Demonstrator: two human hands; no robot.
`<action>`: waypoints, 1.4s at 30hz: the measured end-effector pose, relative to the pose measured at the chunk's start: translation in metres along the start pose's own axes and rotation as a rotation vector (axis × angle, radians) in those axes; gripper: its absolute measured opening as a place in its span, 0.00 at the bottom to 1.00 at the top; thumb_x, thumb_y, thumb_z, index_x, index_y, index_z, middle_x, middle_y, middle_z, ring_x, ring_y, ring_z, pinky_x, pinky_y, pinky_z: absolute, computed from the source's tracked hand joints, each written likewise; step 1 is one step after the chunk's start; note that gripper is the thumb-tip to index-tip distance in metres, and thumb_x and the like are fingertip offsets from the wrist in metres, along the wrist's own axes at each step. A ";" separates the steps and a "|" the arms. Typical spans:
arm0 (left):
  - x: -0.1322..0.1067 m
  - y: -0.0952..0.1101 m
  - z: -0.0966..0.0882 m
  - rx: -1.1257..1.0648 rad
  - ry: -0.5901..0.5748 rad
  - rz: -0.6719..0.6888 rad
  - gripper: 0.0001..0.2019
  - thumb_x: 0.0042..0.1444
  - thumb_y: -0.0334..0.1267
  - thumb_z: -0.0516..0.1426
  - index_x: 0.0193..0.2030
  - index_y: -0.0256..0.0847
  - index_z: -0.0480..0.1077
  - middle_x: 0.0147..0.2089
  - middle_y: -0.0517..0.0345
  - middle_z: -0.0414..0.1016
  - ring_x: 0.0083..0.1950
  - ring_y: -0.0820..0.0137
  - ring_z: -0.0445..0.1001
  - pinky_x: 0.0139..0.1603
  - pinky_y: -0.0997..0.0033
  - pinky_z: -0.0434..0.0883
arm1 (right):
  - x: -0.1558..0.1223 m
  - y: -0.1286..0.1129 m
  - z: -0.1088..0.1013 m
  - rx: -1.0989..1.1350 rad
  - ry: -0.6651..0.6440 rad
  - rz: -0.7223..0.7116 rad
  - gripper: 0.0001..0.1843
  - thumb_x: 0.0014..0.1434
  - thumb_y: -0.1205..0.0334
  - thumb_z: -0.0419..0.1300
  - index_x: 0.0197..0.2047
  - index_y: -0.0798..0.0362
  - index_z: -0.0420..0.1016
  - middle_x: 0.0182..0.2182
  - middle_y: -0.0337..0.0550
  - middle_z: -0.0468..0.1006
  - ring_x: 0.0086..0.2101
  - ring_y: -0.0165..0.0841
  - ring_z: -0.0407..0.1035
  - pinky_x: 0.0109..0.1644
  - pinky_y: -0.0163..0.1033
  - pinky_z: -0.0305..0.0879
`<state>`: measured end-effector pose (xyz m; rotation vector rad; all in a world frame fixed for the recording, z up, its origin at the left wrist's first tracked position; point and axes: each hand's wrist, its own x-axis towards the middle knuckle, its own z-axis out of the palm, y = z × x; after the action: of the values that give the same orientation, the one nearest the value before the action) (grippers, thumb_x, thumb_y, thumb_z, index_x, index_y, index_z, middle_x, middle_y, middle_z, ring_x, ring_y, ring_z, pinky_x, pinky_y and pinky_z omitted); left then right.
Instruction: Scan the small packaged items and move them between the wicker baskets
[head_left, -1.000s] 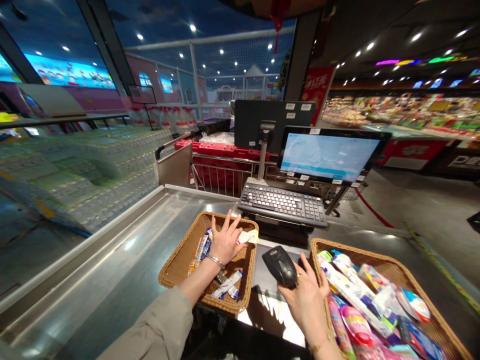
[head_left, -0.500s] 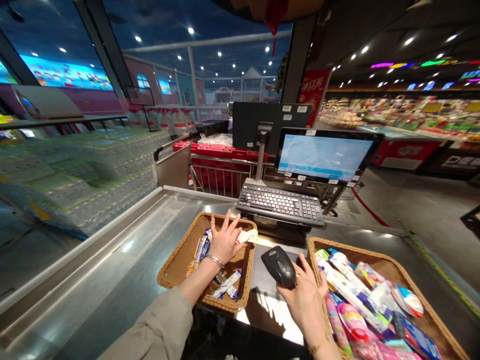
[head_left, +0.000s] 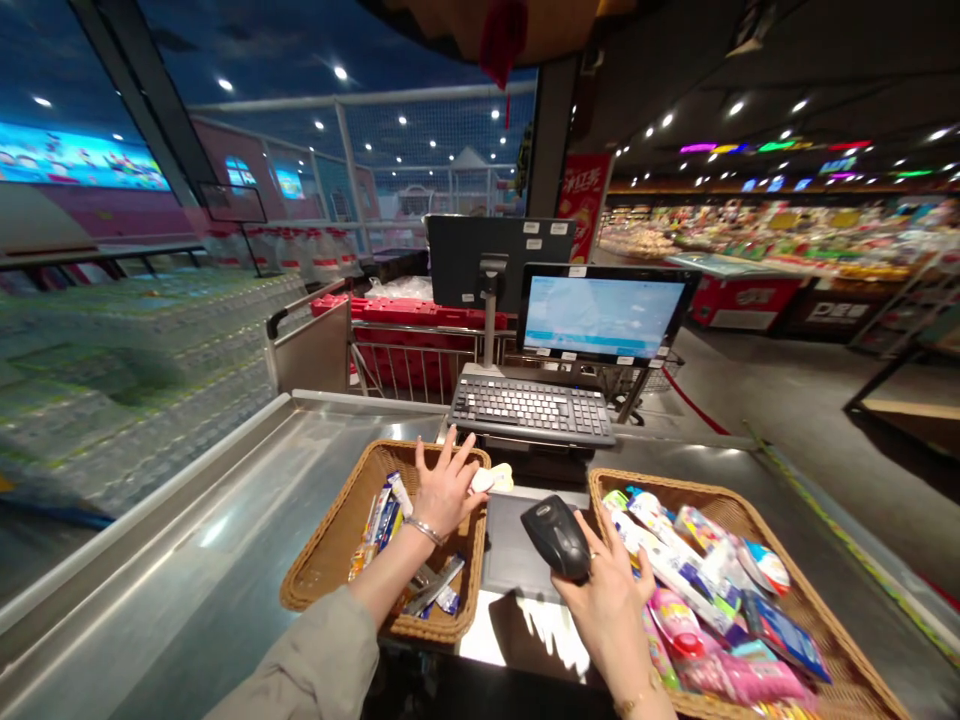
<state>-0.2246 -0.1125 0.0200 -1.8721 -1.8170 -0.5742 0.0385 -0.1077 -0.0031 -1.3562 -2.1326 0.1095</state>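
Head view: on the metal counter (head_left: pixel 247 490), the left basket (head_left: pixel 330 545) holds slim packets (head_left: pixel 382 520). Over its right side the left hand (head_left: pixel 442 495) spreads most of its fingers, thumb and forefinger pinched on a white-and-yellow item (head_left: pixel 501 477) (its label is too small to read). Beyond lies the keyboard (head_left: pixel 532 408). Above the grey plate (head_left: pixel 514 555), the scanner (head_left: pixel 555 535) sits in the right hand (head_left: pixel 604 590), which is wrapped around its handle, just beside the right basket (head_left: pixel 739 508), full of bright packages (head_left: pixel 697 590).
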 end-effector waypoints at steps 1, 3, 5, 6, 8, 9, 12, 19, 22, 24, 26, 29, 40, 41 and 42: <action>0.002 0.002 0.001 -0.006 0.003 0.010 0.15 0.55 0.49 0.64 0.47 0.47 0.76 0.69 0.49 0.66 0.73 0.46 0.55 0.69 0.22 0.33 | 0.000 0.001 -0.001 -0.002 0.010 0.008 0.15 0.52 0.61 0.59 0.44 0.43 0.79 0.57 0.41 0.76 0.65 0.50 0.55 0.66 0.66 0.39; 0.006 0.006 0.004 -0.014 0.003 0.032 0.15 0.55 0.50 0.63 0.46 0.48 0.76 0.69 0.49 0.65 0.74 0.46 0.55 0.69 0.22 0.32 | -0.001 0.004 -0.002 -0.010 0.033 0.034 0.17 0.52 0.60 0.59 0.46 0.43 0.79 0.57 0.42 0.76 0.64 0.50 0.57 0.66 0.66 0.39; 0.010 0.010 0.007 -0.020 0.003 0.053 0.15 0.55 0.51 0.63 0.47 0.49 0.76 0.70 0.50 0.64 0.74 0.46 0.54 0.69 0.23 0.32 | -0.002 0.008 -0.003 -0.021 0.049 0.070 0.18 0.52 0.59 0.58 0.47 0.44 0.79 0.56 0.43 0.77 0.64 0.50 0.58 0.66 0.65 0.39; 0.012 0.011 0.008 -0.024 0.005 0.064 0.15 0.55 0.51 0.63 0.47 0.49 0.76 0.70 0.51 0.64 0.74 0.46 0.53 0.69 0.23 0.32 | -0.003 0.010 -0.004 -0.026 0.057 0.089 0.19 0.52 0.59 0.58 0.47 0.44 0.79 0.56 0.43 0.77 0.63 0.50 0.58 0.66 0.65 0.40; 0.016 0.015 0.011 -0.033 0.015 0.085 0.16 0.55 0.52 0.63 0.48 0.49 0.76 0.70 0.51 0.64 0.74 0.46 0.54 0.69 0.23 0.32 | -0.004 0.015 -0.005 -0.034 0.069 0.121 0.21 0.51 0.59 0.58 0.49 0.44 0.78 0.56 0.43 0.77 0.64 0.50 0.58 0.66 0.64 0.40; 0.018 0.017 0.012 -0.038 0.020 0.095 0.16 0.55 0.52 0.63 0.48 0.49 0.76 0.70 0.50 0.65 0.74 0.46 0.54 0.69 0.23 0.32 | -0.005 0.018 -0.006 -0.036 0.075 0.133 0.22 0.51 0.59 0.58 0.51 0.45 0.77 0.56 0.43 0.76 0.64 0.50 0.58 0.66 0.64 0.40; 0.024 0.024 0.015 -0.056 0.033 0.121 0.17 0.55 0.51 0.62 0.49 0.49 0.77 0.69 0.48 0.66 0.74 0.45 0.54 0.69 0.23 0.33 | -0.007 0.026 -0.008 -0.044 0.098 0.160 0.23 0.52 0.57 0.59 0.53 0.44 0.76 0.57 0.43 0.76 0.64 0.49 0.57 0.66 0.64 0.39; 0.036 0.042 0.020 -0.102 0.062 0.184 0.17 0.56 0.52 0.62 0.48 0.48 0.77 0.69 0.48 0.66 0.74 0.46 0.54 0.70 0.24 0.30 | -0.010 0.040 -0.015 -0.082 0.147 0.209 0.20 0.55 0.51 0.58 0.51 0.41 0.77 0.54 0.42 0.78 0.64 0.49 0.58 0.65 0.65 0.39; 0.041 0.052 0.022 -0.119 0.061 0.210 0.17 0.56 0.52 0.61 0.48 0.49 0.77 0.69 0.50 0.66 0.74 0.46 0.54 0.69 0.23 0.31 | -0.012 0.044 -0.019 -0.092 0.188 0.257 0.20 0.55 0.49 0.58 0.50 0.42 0.78 0.53 0.43 0.79 0.63 0.50 0.59 0.65 0.65 0.39; 0.045 0.060 0.023 -0.127 0.056 0.227 0.16 0.57 0.52 0.62 0.49 0.49 0.77 0.69 0.50 0.66 0.74 0.45 0.54 0.69 0.22 0.32 | -0.014 0.048 -0.022 -0.098 0.211 0.290 0.20 0.55 0.49 0.58 0.49 0.44 0.79 0.52 0.44 0.80 0.62 0.49 0.60 0.65 0.64 0.39; 0.049 0.068 0.024 -0.140 0.046 0.245 0.17 0.56 0.51 0.62 0.50 0.50 0.77 0.69 0.49 0.65 0.74 0.44 0.53 0.69 0.22 0.33 | -0.016 0.053 -0.026 -0.103 0.221 0.309 0.20 0.55 0.48 0.58 0.48 0.44 0.79 0.52 0.45 0.80 0.62 0.50 0.60 0.65 0.64 0.39; 0.054 0.082 0.026 -0.167 0.025 0.276 0.18 0.56 0.50 0.63 0.52 0.50 0.76 0.69 0.49 0.64 0.74 0.44 0.53 0.69 0.22 0.32 | -0.020 0.062 -0.034 -0.105 0.234 0.342 0.20 0.56 0.46 0.58 0.46 0.45 0.80 0.51 0.46 0.80 0.62 0.50 0.60 0.66 0.63 0.39; 0.067 0.139 0.042 -0.236 -0.030 0.394 0.19 0.58 0.51 0.61 0.55 0.53 0.73 0.72 0.55 0.60 0.76 0.48 0.48 0.69 0.23 0.27 | -0.032 0.096 -0.059 -0.082 0.364 0.557 0.20 0.52 0.42 0.59 0.39 0.47 0.81 0.47 0.49 0.82 0.62 0.49 0.60 0.66 0.61 0.38; 0.067 0.144 0.044 -0.242 -0.035 0.407 0.19 0.58 0.51 0.61 0.55 0.53 0.73 0.72 0.55 0.60 0.76 0.48 0.48 0.69 0.23 0.26 | -0.034 0.100 -0.061 -0.085 0.367 0.568 0.20 0.52 0.43 0.59 0.40 0.47 0.81 0.48 0.49 0.82 0.62 0.49 0.60 0.66 0.61 0.37; 0.068 0.149 0.046 -0.249 -0.039 0.419 0.19 0.58 0.51 0.61 0.55 0.53 0.73 0.72 0.55 0.59 0.76 0.48 0.48 0.69 0.23 0.26 | -0.036 0.103 -0.063 -0.091 0.373 0.579 0.20 0.53 0.44 0.59 0.41 0.48 0.81 0.48 0.50 0.81 0.63 0.49 0.60 0.66 0.60 0.37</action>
<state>-0.0747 -0.0333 0.0174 -2.3582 -1.3601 -0.6317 0.1642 -0.1041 -0.0063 -1.8499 -1.4133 -0.0128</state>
